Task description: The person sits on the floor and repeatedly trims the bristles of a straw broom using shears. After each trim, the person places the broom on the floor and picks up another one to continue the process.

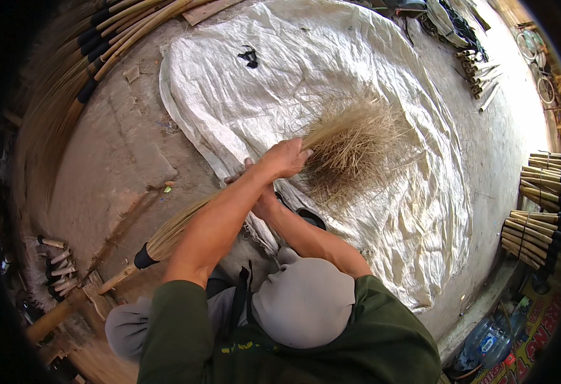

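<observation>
I hold a straw broom (177,225) across my lap. Its wooden handle (69,308) points lower left, a black binding (143,257) ties the bristles, and its frayed tip (356,146) fans out over a white woven sheet (274,89). My left hand (287,157) is closed around the bristles just behind the fanned tip. My right hand (265,205) sits below the left forearm, partly hidden, and appears to grip the bristle bundle too. Loose straw lies on the sheet under the tip.
Finished brooms lie stacked at the upper left (111,38) and bundled along the right edge (546,205). Short cut sticks (56,265) lie at lower left, more at the upper right (479,73). A plastic bottle (485,342) stands lower right. A small black object (250,57) rests on the sheet.
</observation>
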Available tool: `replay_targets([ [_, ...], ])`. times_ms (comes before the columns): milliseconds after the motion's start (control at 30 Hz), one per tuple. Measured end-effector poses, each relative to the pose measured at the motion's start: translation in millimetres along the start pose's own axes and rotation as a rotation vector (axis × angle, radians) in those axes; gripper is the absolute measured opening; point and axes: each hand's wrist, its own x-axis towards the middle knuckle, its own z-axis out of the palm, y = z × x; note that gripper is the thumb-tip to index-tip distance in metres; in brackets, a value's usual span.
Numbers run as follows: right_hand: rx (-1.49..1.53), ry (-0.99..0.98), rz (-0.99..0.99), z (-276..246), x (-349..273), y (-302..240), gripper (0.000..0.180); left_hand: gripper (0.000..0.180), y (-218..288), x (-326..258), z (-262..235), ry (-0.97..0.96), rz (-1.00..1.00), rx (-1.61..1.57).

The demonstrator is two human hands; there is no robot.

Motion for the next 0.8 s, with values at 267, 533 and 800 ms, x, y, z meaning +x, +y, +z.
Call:
replay_targets([
  [267,-1.958,0.305,-0.250,-20,-99,-62,0.078,0.051,-33,21,-9,0.113,-0.024,0.030],
  [533,-2.177,0.267,-0.111,-23,-87,-31,0.087,0.058,-23,16,-13,0.130,-0.038,0.084],
  [800,-1.722,0.382,0.010,-37,-70,-40,0.058,0.068,-35,24,-6,0.112,-0.020,0.059],
])
